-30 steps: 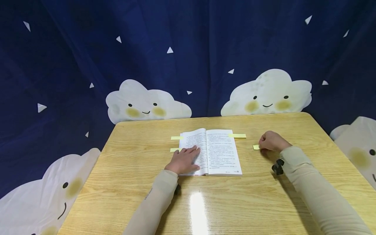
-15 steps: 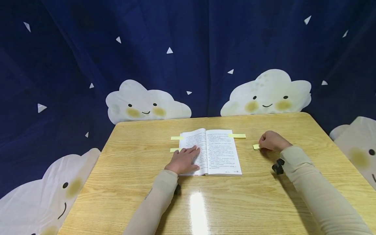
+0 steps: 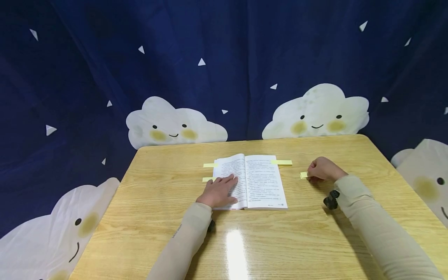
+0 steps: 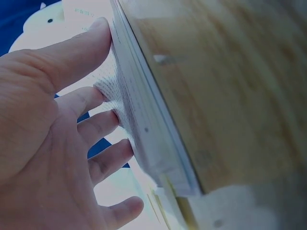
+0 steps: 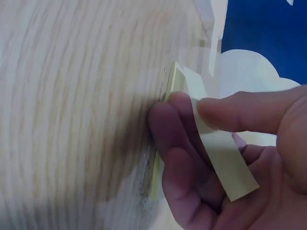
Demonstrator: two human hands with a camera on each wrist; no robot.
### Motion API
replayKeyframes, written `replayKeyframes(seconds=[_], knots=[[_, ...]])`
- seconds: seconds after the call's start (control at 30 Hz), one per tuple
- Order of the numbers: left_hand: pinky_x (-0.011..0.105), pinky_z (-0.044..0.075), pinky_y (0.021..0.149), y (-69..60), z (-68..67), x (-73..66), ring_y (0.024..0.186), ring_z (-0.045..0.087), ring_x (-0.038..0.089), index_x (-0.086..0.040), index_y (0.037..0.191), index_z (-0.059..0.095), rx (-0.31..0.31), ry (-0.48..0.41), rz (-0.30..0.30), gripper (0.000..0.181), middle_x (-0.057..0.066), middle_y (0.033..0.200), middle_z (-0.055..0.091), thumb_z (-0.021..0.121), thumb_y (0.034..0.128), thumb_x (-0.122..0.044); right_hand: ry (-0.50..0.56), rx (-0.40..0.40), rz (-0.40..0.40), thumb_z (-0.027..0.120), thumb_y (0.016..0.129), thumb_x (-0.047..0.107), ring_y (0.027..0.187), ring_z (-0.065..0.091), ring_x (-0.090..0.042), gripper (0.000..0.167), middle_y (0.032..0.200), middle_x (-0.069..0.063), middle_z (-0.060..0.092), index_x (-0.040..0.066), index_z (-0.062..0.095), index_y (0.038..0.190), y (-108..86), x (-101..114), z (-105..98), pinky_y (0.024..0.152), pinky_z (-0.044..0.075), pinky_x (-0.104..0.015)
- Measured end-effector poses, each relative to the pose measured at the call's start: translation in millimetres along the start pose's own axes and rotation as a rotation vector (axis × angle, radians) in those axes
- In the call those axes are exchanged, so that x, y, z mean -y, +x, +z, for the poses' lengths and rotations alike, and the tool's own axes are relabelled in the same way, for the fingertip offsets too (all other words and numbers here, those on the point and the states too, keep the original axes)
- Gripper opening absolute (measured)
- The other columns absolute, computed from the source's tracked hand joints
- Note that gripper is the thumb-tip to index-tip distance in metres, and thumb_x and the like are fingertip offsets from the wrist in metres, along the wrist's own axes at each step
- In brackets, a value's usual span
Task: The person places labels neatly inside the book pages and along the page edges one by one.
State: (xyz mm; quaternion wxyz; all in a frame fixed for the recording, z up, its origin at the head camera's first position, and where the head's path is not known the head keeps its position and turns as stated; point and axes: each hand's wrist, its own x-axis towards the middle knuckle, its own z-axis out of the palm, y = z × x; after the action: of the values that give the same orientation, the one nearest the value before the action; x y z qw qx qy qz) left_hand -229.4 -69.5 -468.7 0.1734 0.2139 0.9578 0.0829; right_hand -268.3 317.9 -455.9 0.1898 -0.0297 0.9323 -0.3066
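Observation:
An open book lies on the wooden table, its pages covered in print. My left hand rests on its left page with the fingers spread; in the left wrist view the thumb lies near the page edge. Right of the book, my right hand is at a small pad of yellow sticky notes. In the right wrist view, thumb and fingers pinch a pale yellow sticky strip, whose far end still meets the pad. The curled fingers hide part of the pad.
Yellow strips stick out from the book: one at the right page's edge, two on the left, the upper strip and the lower strip partly behind the hand. A dark blue curtain with clouds hangs behind the wooden table.
Both hands stay nearly in place, the left on the page and the right at the sticky notes. The head view has shifted very slightly.

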Motion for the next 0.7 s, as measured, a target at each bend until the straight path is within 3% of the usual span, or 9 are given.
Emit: replayKeyframes(seconds=[0.23,0.53,0.7], knots=[[0.061,0.020,0.121,-0.2,1.1,1.0,0.151,0.029,0.029,-0.030,0.159,0.025,-0.001,-0.001,0.002,0.075,-0.008,0.167,0.020,0.061,0.0953,-0.048,0.120,-0.002,-0.013,0.058,0.091,0.011,0.068,0.067,-0.010,0.018,0.079,-0.005,0.074,-0.004,0.067,0.090,-3.3,1.6,5.9,0.060,0.052,-0.028],[0.061,0.020,0.121,-0.2,1.6,0.5,0.151,0.029,0.028,-0.030,0.158,0.025,-0.001,-0.003,-0.004,0.074,-0.009,0.167,0.021,0.060,0.0953,-0.047,0.162,-0.051,-0.088,0.061,0.093,0.010,0.070,0.062,-0.016,0.016,0.083,-0.011,0.066,-0.005,0.063,0.098,-2.2,22.3,20.4,0.062,0.051,-0.029],[0.061,0.020,0.121,-0.5,0.6,-0.3,0.151,0.029,0.028,-0.030,0.158,0.025,0.001,-0.004,-0.006,0.074,-0.008,0.167,0.021,0.061,0.0953,-0.047,0.122,-0.064,-0.102,0.060,0.094,0.011,0.066,0.055,-0.015,0.016,0.073,-0.009,0.064,-0.004,0.065,0.097,2.4,37.2,35.4,0.060,0.043,-0.027]])
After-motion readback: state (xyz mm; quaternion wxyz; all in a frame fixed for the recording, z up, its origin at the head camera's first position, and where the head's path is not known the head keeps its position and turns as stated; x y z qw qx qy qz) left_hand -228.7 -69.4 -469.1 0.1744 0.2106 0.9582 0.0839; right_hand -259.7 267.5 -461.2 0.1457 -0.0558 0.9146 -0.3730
